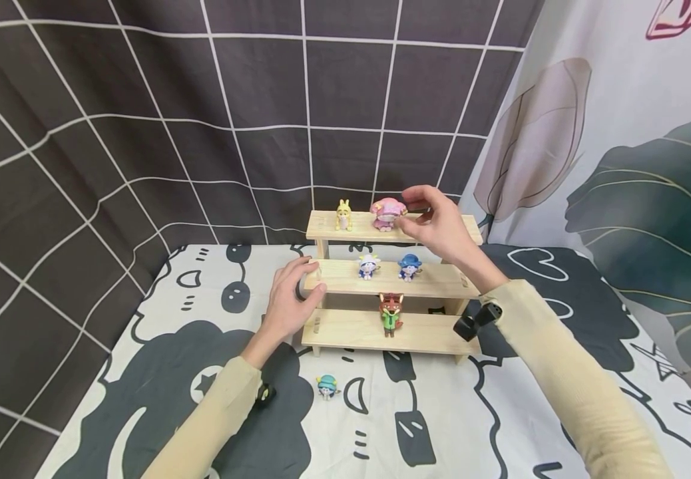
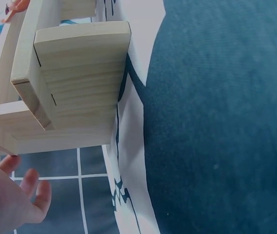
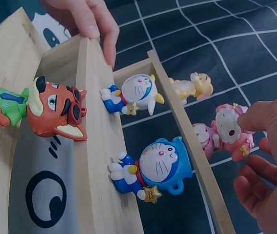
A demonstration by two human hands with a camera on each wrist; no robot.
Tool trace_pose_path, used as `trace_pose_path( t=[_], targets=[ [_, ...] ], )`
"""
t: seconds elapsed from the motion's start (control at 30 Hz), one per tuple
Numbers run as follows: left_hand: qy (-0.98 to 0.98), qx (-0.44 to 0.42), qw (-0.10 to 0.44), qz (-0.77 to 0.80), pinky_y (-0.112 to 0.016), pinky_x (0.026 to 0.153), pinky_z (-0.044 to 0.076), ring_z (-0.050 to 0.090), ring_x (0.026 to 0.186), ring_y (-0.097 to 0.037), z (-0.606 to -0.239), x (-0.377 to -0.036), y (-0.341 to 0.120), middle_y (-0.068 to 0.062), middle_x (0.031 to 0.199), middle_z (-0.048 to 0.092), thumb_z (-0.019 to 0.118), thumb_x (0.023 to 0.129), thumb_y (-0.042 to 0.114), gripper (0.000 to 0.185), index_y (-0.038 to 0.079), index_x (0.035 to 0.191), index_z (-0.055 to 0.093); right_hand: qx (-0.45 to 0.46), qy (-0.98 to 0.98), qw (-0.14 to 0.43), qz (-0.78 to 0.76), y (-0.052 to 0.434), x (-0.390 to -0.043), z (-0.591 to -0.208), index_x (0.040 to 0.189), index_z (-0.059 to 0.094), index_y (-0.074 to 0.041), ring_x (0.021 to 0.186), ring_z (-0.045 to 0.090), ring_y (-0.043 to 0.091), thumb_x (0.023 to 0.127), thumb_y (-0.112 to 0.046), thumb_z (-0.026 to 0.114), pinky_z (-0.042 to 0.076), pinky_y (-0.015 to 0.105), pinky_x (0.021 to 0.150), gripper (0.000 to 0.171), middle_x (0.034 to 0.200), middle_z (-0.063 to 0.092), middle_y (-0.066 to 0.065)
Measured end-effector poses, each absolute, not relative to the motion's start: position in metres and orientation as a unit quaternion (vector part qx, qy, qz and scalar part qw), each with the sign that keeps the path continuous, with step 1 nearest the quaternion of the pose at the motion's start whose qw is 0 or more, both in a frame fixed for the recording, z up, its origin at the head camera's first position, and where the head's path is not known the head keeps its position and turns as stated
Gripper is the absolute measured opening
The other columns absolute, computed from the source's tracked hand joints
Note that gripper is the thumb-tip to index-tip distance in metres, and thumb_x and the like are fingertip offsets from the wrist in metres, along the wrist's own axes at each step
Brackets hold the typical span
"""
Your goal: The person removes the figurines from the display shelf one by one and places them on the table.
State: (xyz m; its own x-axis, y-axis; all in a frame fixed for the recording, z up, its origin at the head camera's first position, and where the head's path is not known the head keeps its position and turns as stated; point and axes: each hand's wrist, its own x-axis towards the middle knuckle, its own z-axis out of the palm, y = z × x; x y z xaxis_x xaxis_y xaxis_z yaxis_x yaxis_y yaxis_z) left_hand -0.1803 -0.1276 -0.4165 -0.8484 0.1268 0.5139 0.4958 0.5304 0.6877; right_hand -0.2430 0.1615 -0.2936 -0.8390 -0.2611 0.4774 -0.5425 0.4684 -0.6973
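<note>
Placing step, near end: right hand (image 1: 435,226) pinching pink figurine (image 1: 386,214) on top tier of wooden stand (image 1: 345,329), just right of yellow figurine (image 1: 343,214). Left hand (image 1: 290,299), fingers curled, gripping stand's middle-tier left end. Next, likely: let go gently, keeping pink figurine upright.
</note>
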Motion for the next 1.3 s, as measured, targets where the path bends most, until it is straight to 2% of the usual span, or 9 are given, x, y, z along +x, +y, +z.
trace_pose_path(
  t=[0.23, 0.53, 0.8, 1.1, 1.3],
  targets=[
    [-0.85, -0.183, 0.206, -0.448, -0.055, 0.103, 0.036, 0.044, 0.126, -0.037, -0.416, -0.18, -0.127, -0.018, 0.142, 0.052, 0.067, 0.091, 0.019, 0.041, 0.001, 0.128, 0.064, 0.236, -0.844, 0.143, 0.46, 0.16, -0.246, -0.295, 0.124, 0.058, 0.006, 0.108, 0.059, 0.032, 0.084, 0.001, 0.075, 0.047, 0.041, 0.085, 0.043, 0.12, 0.06, 0.021],
    [-0.85, -0.181, 0.204, -0.45, -0.055, 0.103, 0.036, 0.045, 0.126, -0.037, -0.416, -0.179, -0.127, -0.018, 0.142, 0.051, 0.068, 0.09, 0.02, 0.042, 0.001, 0.127, 0.065, 0.237, -0.847, 0.133, 0.456, 0.158, -0.248, -0.297, 0.124, 0.058, 0.007, 0.108, 0.06, 0.031, 0.084, 0.001, 0.075, 0.046, 0.036, 0.082, 0.045, 0.12, 0.061, 0.02],
    [-0.849, -0.18, 0.204, -0.452, -0.055, 0.103, 0.036, 0.045, 0.126, -0.037, -0.417, -0.179, -0.127, -0.018, 0.142, 0.052, 0.068, 0.09, 0.02, 0.042, 0.001, 0.127, 0.065, 0.244, -0.852, 0.111, 0.45, 0.155, -0.251, -0.298, 0.128, 0.056, 0.005, 0.1, 0.058, 0.03, 0.085, 0.001, 0.074, 0.048, 0.04, 0.084, 0.047, 0.122, 0.059, 0.019],
    [-0.85, -0.18, 0.204, -0.451, -0.054, 0.102, 0.037, 0.045, 0.126, -0.037, -0.416, -0.18, -0.127, -0.018, 0.143, 0.051, 0.068, 0.09, 0.02, 0.042, 0.002, 0.128, 0.064, 0.253, -0.85, 0.101, 0.451, 0.154, -0.254, -0.297, 0.13, 0.056, 0.003, 0.097, 0.058, 0.032, 0.088, -0.002, 0.073, 0.048, 0.033, 0.081, 0.046, 0.12, 0.06, 0.018],
    [-0.85, -0.181, 0.206, -0.45, -0.055, 0.102, 0.037, 0.045, 0.126, -0.037, -0.416, -0.18, -0.127, -0.018, 0.142, 0.051, 0.068, 0.09, 0.021, 0.042, 0.001, 0.128, 0.065, 0.256, -0.848, 0.09, 0.455, 0.152, -0.256, -0.296, 0.13, 0.057, 0.003, 0.095, 0.058, 0.03, 0.087, -0.001, 0.073, 0.047, 0.024, 0.074, 0.046, 0.119, 0.061, 0.018]
  ],
)
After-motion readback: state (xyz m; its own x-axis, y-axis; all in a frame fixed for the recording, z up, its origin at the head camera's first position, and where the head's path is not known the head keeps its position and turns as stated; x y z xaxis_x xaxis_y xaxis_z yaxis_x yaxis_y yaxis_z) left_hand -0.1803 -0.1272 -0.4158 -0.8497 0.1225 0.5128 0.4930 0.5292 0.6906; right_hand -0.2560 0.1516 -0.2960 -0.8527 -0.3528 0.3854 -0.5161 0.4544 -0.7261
